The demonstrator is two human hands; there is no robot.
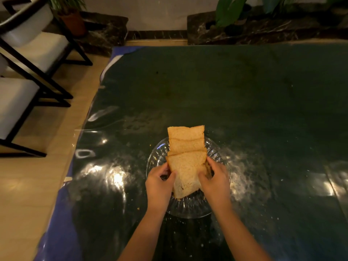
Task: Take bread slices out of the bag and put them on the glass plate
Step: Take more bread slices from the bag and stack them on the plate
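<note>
A round ribbed glass plate [188, 208] sits on the dark table in front of me. Brown bread slices lie fanned across it in an overlapping row; the far slices [185, 135] reach past the plate's back rim. The nearest slice [186, 172] is held from both sides: my left hand [160, 183] grips its left edge with thumb on top, and my right hand [214, 178] grips its right edge. The lower corner of this slice is tilted toward me. No bag is in view.
The dark green table [244, 91] is covered with clear plastic film, with crumbs scattered around the plate. Its left edge [82, 129] borders a wooden floor with two black-framed white chairs [28, 59]. Potted plants [231, 14] on dark stone ledges stand beyond the far edge.
</note>
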